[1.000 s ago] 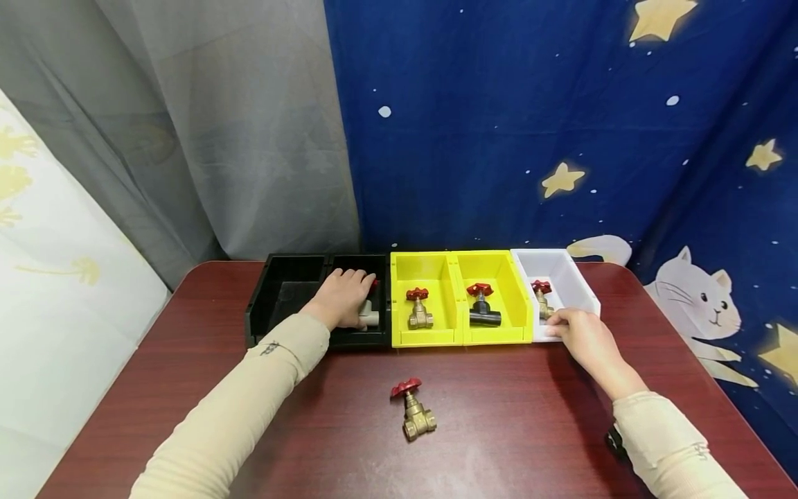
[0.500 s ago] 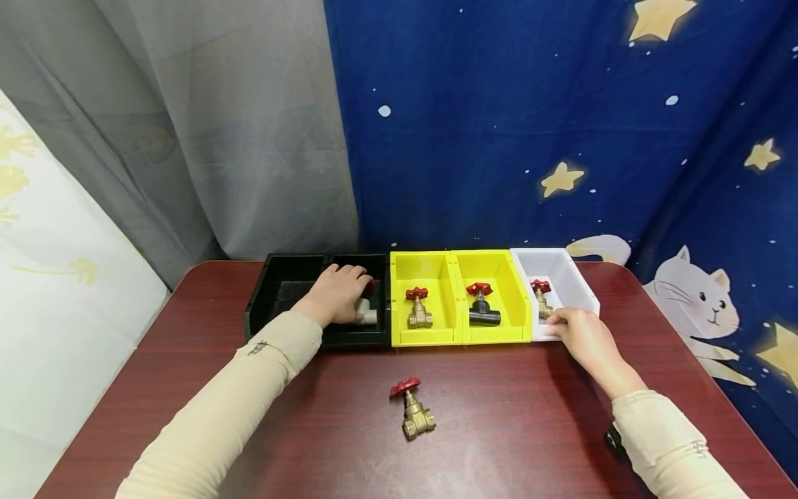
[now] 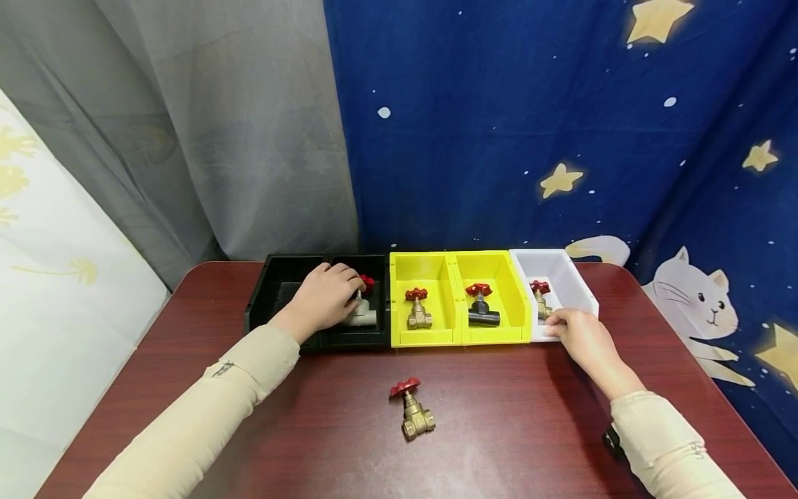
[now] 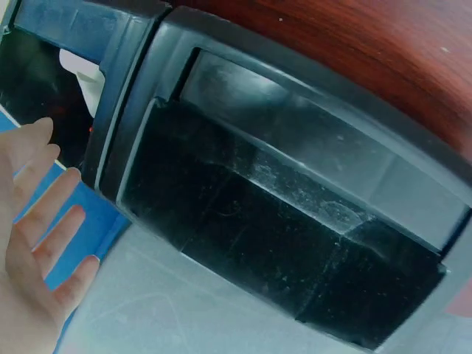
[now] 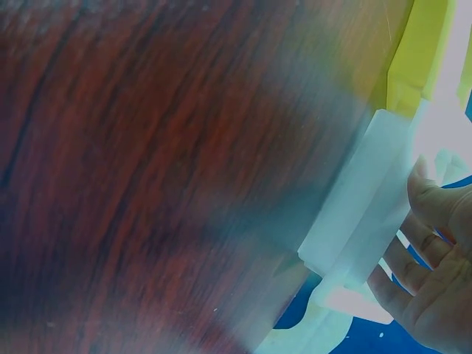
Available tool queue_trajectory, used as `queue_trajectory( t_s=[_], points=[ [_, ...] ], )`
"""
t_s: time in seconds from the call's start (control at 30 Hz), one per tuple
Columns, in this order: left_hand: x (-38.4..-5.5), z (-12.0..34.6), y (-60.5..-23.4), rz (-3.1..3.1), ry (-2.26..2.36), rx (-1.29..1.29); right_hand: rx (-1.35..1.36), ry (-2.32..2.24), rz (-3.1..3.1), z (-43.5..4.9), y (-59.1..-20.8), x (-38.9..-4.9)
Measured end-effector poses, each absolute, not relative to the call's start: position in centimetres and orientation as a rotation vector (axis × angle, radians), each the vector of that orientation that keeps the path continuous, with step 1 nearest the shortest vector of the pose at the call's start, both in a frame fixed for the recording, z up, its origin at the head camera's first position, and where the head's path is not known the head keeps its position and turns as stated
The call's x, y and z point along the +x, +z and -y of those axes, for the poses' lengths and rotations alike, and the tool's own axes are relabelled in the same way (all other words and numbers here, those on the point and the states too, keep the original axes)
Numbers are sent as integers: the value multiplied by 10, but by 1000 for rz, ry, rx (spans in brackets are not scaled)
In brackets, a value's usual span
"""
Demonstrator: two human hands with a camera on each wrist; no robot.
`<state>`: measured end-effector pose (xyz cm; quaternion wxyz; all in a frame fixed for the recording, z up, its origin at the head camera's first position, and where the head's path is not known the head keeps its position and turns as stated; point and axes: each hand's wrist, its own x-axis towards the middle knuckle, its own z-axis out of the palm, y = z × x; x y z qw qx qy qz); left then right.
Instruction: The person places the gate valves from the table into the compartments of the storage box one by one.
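Observation:
My left hand (image 3: 324,296) hovers over the black bins, fingers loosely spread with nothing in them in the left wrist view. Just right of it, a grey tee-shaped valve (image 3: 361,313) with a red handwheel lies in the right black bin (image 3: 355,339). My right hand (image 3: 582,336) is at the front of the white bin (image 3: 576,294), fingertips by a brass gate valve (image 3: 544,305) with a red handwheel. In the right wrist view its fingers look relaxed beside the bin's front wall; whether they touch the valve is hidden. Another brass gate valve (image 3: 416,416) lies on the table.
Two yellow bins (image 3: 430,337) stand mid-row, one with a brass valve (image 3: 419,313), the other with a black tee-shaped valve (image 3: 483,312). The left black bin (image 4: 295,177) is beside my left hand. Curtains (image 3: 467,138) hang behind the table (image 3: 499,430).
My left hand has let go of the grey valve and drawn back to the left, so more of the valve and its red handwheel shows. The right hand has stayed in place.

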<state>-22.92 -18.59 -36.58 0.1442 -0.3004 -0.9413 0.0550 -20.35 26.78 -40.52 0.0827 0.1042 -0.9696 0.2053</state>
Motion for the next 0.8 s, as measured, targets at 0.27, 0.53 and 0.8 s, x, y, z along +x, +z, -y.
queue_trajectory(
  t_s=[0.27, 0.53, 0.8],
  points=[
    [-214, 192, -365, 2636, 24, -843, 310, 608, 2888, -267, -405, -203],
    [-197, 187, -372, 2499, -60, -763, 320, 606, 2870, -268, -407, -203],
    [-180, 181, -374, 2540, -110, -757, 318, 610, 2866, -268, -407, -203]
  ],
)
